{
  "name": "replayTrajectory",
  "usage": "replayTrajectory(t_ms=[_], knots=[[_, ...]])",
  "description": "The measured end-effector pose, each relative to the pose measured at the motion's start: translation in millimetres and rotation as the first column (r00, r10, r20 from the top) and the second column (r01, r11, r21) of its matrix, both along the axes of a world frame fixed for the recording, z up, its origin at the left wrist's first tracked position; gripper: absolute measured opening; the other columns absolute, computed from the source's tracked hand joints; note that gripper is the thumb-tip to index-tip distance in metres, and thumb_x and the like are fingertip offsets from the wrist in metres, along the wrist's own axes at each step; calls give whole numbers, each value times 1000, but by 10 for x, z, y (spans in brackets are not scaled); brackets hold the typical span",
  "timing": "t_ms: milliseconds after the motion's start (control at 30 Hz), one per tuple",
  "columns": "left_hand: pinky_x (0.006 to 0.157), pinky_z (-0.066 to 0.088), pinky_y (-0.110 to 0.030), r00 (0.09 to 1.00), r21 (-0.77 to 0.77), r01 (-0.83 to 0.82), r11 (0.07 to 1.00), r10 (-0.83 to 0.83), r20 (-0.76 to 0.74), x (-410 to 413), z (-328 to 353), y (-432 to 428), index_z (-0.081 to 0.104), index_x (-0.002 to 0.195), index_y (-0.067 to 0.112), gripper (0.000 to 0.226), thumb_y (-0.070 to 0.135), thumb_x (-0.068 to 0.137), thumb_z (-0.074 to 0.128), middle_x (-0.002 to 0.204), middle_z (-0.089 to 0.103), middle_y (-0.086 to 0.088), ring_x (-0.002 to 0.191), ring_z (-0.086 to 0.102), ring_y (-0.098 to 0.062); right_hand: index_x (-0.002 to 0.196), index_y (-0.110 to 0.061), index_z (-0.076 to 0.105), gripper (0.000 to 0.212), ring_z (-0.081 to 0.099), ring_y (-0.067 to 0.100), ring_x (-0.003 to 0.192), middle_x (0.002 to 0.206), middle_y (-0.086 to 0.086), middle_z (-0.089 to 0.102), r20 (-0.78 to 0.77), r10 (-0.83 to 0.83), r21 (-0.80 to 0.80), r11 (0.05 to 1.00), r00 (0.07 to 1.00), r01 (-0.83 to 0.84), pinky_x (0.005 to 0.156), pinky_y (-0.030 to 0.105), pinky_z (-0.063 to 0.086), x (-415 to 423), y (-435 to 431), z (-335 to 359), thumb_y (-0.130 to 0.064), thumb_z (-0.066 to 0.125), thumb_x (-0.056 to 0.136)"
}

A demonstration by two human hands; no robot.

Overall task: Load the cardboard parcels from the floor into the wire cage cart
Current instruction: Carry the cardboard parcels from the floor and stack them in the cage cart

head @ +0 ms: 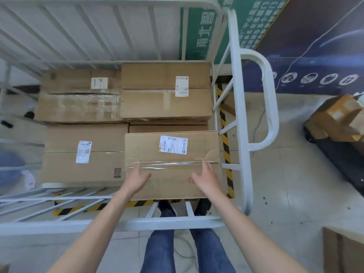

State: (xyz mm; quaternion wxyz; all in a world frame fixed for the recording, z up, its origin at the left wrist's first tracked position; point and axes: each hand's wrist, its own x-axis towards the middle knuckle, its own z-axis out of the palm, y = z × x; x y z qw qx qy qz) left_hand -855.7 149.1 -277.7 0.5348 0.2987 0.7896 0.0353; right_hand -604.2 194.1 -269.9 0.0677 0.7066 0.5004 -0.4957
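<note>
I look down into the wire cage cart point(237, 107), and its white top rail crosses between my body and the load, so both forearms reach over it. On the right side a rounded white handle point(270, 99) stands out from the frame, and beyond it a damaged carton on a dark trolley point(338, 123) sits well apart on the pale tile floor. Another brown box point(342, 251) shows at the lower right corner. Inside the cart four parcels lie flat and close together, and the nearest parcel point(171, 164) rests on top at the near right corner, just beside the right wall. Its near edge hangs a little past the boxes under it. My left hand point(136, 179) and right hand point(206, 180) are over its near half with fingers spread and released, grasping nothing; I cannot tell if the palms touch the lid. The cardboard is matte brown, with a shiny strip of clear tape across the seam, a white shipping label point(173, 144) and a crease at the right flap. Black and yellow stripes mark the floor under the cart.
</note>
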Motion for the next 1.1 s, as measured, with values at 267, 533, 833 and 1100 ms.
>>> replayTrajectory(t_ms=[267,533,833,1100], knots=[[119,26,-35,985,349,-2,937,-59,163,1080,1632,-150,34,154,22,59,29,99,55,157,39,3,143,35,-10,158,-27,19,70,15,13,151,166,-6,14,-157,94,272,961,983,-49,118,33,19,401,-504,1288,-29,53,97],[115,27,-30,787,523,584,621,-592,-175,2223,2260,-447,29,155,27,61,41,99,48,158,36,8,144,31,-10,158,-30,19,67,19,13,150,164,-10,20,-96,-217,441,866,971,237,121,38,23,1249,-1250,1960,-44,47,99],[119,22,-29,207,506,863,10,-920,-334,3971,2447,-972,25,157,21,66,46,100,45,161,32,2,147,27,-15,159,-25,18,67,16,20,151,165,1,17,-46,-676,449,643,736,620,121,35,17,2566,-2521,2121,-45,46,101],[115,29,-30,-75,537,806,-251,-942,-328,5978,2569,-1776,25,157,25,63,46,100,42,159,35,4,145,31,-13,159,-28,18,64,10,13,152,166,-5,14,-113,-901,484,319,419,815,121,31,14,4023,-3603,2233,-46,42,102]])
